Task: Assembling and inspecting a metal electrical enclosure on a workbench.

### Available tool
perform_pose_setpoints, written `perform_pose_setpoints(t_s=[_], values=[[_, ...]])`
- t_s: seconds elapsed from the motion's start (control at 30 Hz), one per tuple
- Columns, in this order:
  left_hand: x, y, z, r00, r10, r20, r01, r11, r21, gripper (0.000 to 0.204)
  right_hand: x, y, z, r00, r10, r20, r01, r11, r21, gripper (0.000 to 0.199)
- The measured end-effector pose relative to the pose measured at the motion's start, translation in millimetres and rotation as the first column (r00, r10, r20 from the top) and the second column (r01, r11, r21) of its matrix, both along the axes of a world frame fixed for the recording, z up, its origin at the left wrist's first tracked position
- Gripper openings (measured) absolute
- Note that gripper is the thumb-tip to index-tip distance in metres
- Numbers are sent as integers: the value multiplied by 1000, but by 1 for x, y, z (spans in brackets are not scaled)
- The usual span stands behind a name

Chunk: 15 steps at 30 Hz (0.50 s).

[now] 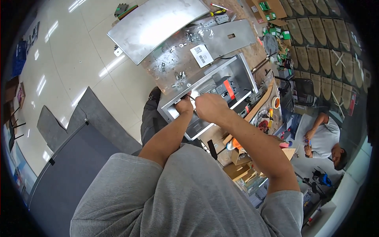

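Note:
A silver metal enclosure lies open on the workbench in front of me, with a black circuit breaker bearing an orange-red strip inside it. My right hand is closed in a fist over the enclosure, around a tool whose thin dark shaft points toward my left hand. Its handle is hidden in the fist. My left hand reaches to the enclosure's left end, fingers bent together beside the tip of the shaft. What those fingers hold, if anything, is hidden.
Beyond the enclosure lie a large sheet-metal panel, a grey plate, a white label sheet and loose metal lugs. At right, a wooden bench bears a tape roll; a seated person works beyond it. A dark board stands at left.

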<state>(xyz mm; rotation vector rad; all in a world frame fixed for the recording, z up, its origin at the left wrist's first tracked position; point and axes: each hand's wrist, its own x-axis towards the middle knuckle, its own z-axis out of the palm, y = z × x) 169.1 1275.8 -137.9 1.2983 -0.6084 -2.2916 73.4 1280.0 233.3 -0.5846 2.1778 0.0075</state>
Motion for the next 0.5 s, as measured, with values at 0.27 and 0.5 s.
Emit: perform_pose_setpoints(t_s=[0.27,0.5], values=[[-14,11,95,598,-252,761,787,363,-499,26,7,27,-20,982,-184,34,183,982,40,22],[0,-3,81,373,-270,888,924,196,-329,20,27,17,-34,875,-484,36,485,870,-86,23]])
